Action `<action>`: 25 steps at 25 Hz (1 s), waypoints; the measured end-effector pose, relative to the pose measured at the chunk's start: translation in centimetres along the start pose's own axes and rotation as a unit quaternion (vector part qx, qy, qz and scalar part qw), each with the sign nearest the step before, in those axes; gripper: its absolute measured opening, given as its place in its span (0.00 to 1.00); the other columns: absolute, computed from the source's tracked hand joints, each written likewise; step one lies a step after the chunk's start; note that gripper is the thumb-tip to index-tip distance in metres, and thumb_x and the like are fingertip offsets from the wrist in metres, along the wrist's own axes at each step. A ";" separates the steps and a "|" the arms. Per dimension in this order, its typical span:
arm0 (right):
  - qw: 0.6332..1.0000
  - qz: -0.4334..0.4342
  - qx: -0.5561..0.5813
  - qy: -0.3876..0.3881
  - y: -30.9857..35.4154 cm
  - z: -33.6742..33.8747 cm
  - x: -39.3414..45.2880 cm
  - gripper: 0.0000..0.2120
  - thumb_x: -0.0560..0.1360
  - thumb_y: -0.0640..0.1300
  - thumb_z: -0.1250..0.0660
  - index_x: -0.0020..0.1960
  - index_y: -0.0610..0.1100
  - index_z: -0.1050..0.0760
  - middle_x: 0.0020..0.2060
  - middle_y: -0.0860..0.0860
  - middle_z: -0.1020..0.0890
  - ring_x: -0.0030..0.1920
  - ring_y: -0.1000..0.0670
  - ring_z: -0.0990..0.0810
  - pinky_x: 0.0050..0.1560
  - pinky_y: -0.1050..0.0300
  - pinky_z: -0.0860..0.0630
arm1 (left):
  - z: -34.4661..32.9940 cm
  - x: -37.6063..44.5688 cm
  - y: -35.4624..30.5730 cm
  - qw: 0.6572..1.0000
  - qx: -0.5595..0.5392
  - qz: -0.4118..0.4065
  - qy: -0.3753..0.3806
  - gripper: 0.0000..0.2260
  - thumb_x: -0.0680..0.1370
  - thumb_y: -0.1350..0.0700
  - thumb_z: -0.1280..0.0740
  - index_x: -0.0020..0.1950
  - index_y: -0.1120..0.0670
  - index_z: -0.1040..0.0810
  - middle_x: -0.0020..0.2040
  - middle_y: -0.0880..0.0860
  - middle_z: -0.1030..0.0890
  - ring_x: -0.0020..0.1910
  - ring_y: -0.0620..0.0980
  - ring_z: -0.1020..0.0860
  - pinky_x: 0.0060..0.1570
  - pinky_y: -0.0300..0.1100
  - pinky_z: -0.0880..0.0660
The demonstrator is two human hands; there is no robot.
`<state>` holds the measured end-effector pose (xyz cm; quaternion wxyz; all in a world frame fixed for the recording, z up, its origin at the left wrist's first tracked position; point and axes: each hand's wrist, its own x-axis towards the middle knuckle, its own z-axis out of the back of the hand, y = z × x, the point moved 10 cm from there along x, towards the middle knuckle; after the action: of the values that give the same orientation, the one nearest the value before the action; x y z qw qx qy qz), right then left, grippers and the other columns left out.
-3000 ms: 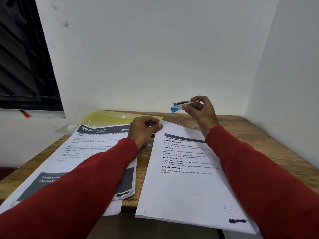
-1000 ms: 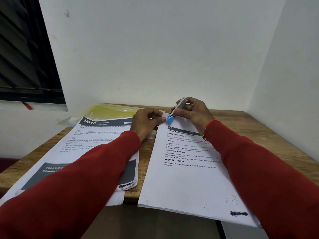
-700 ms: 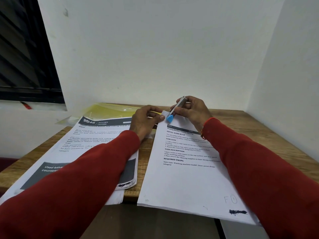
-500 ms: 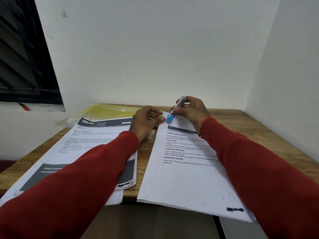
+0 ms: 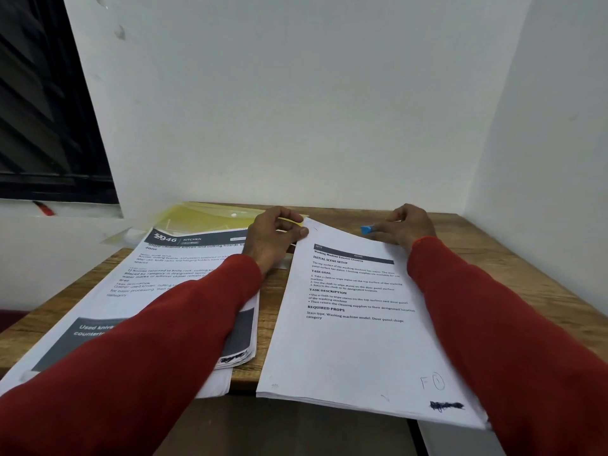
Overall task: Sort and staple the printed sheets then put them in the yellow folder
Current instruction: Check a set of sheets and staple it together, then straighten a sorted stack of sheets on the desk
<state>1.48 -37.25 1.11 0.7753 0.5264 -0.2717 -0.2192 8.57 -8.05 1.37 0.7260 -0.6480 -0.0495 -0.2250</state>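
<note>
Left hand [image 5: 273,236] pinching the top corner of the "Washing Machine Exterior Cleaning" sheets [image 5: 355,324] lying on the table [image 5: 513,274], right hand [image 5: 406,227] gripping the blue-tipped stapler [image 5: 366,229], now withdrawing rightward off that corner, "KITCHEN" stack [image 5: 184,268] sitting left, yellow folder [image 5: 204,217] lying behind

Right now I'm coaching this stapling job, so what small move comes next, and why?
Probably set the stapler down: the right hand holds it off to the side, while the left hand pinches the washing-machine sheets at their top corner, ready for the yellow folder.
</note>
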 end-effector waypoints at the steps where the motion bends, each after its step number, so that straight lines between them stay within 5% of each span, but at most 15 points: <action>1: 1.000 0.007 -0.026 -0.002 -0.4 0.2 0.4 0.20 0.58 0.39 0.20 0.36 0.46 0.31 0.35 0.48 0.21 0.36 0.50 0.22 0.41 0.54 0.21 | 0.0 0.0 0.0 1.000 0.002 -0.001 0.000 0.09 0.73 0.65 0.25 0.47 0.53 0.21 0.38 0.51 0.18 0.34 0.42 0.18 0.31 0.33 0.24; 4: 0.996 0.026 -0.084 0.003 -0.7 -0.1 1.1 0.19 0.64 0.34 0.21 0.33 0.47 0.32 0.30 0.51 0.27 0.32 0.53 0.30 0.30 0.66 0.32 | 0.0 0.1 0.2 1.000 -0.008 0.003 0.004 0.11 0.74 0.64 0.25 0.52 0.54 0.21 0.40 0.53 0.18 0.36 0.47 0.18 0.34 0.38 0.21; 7: 0.998 0.033 -0.052 0.002 -1.5 -1.0 1.7 0.15 0.66 0.32 0.26 0.35 0.46 0.29 0.29 0.52 0.26 0.32 0.54 0.29 0.36 0.65 0.32 | -0.1 0.0 0.5 0.999 -0.032 0.014 0.006 0.11 0.75 0.64 0.27 0.55 0.55 0.22 0.44 0.55 0.18 0.36 0.51 0.18 0.33 0.46 0.19; 9: 0.998 0.044 -0.005 -0.041 -0.9 0.3 1.0 0.11 0.67 0.42 0.24 0.43 0.45 0.26 0.34 0.51 0.23 0.36 0.52 0.25 0.41 0.60 0.29 | 0.1 0.3 0.2 1.000 -0.020 -0.008 -0.008 0.11 0.75 0.62 0.27 0.53 0.50 0.22 0.45 0.54 0.18 0.38 0.52 0.19 0.36 0.49 0.20; 12: 0.992 0.027 0.065 -0.106 0.7 3.5 -1.1 0.22 0.70 0.60 0.28 0.57 0.48 0.27 0.47 0.49 0.20 0.47 0.49 0.21 0.50 0.56 0.26 | 1.0 0.4 -0.7 0.997 -0.007 -0.048 -0.053 0.11 0.75 0.60 0.27 0.48 0.44 0.23 0.43 0.48 0.18 0.42 0.48 0.20 0.42 0.51 0.22; 15: 0.990 -0.022 0.137 0.031 1.8 2.5 -4.3 0.32 0.66 0.63 0.25 0.63 0.48 0.27 0.52 0.48 0.17 0.52 0.46 0.17 0.57 0.47 0.21 | 2.5 0.4 -1.5 0.992 -0.027 -0.060 -0.107 0.10 0.75 0.61 0.28 0.48 0.47 0.25 0.44 0.45 0.19 0.44 0.42 0.21 0.47 0.44 0.25; 17: 0.978 -0.039 0.149 0.138 1.1 0.6 -7.1 0.27 0.69 0.53 0.23 0.63 0.43 0.24 0.54 0.44 0.15 0.54 0.41 0.16 0.59 0.40 0.21 | 3.4 -0.2 -2.3 0.987 -0.049 -0.065 -0.138 0.09 0.75 0.62 0.28 0.50 0.52 0.26 0.45 0.47 0.20 0.45 0.40 0.22 0.48 0.40 0.28; 19: 0.977 -0.016 0.142 0.160 1.1 0.1 -9.4 0.18 0.73 0.41 0.25 0.61 0.39 0.22 0.53 0.42 0.15 0.54 0.38 0.17 0.59 0.37 0.23 | 4.0 -0.7 -2.8 0.985 -0.062 -0.049 -0.152 0.09 0.76 0.60 0.28 0.52 0.54 0.26 0.46 0.49 0.19 0.45 0.44 0.22 0.46 0.38 0.29; 22: 0.982 0.010 0.170 0.076 1.7 1.8 -10.7 0.15 0.73 0.38 0.26 0.58 0.37 0.21 0.52 0.40 0.15 0.48 0.41 0.15 0.52 0.46 0.18 | 3.0 -1.3 -2.9 0.993 -0.058 0.045 -0.097 0.14 0.78 0.52 0.29 0.60 0.52 0.27 0.51 0.53 0.18 0.48 0.51 0.20 0.47 0.41 0.23; 25: 0.980 0.013 0.198 0.014 3.3 2.9 -12.7 0.10 0.75 0.39 0.28 0.56 0.39 0.21 0.48 0.45 0.15 0.40 0.49 0.16 0.34 0.63 0.20 | 1.0 -3.7 -3.2 0.993 -0.043 0.093 0.060 0.16 0.79 0.54 0.30 0.65 0.56 0.25 0.58 0.56 0.17 0.52 0.54 0.17 0.55 0.50 0.20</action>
<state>-9.86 -30.21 2.62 0.6626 0.6687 -0.3055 -0.1432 4.21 -6.28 3.14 0.7166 -0.6661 0.0640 -0.1968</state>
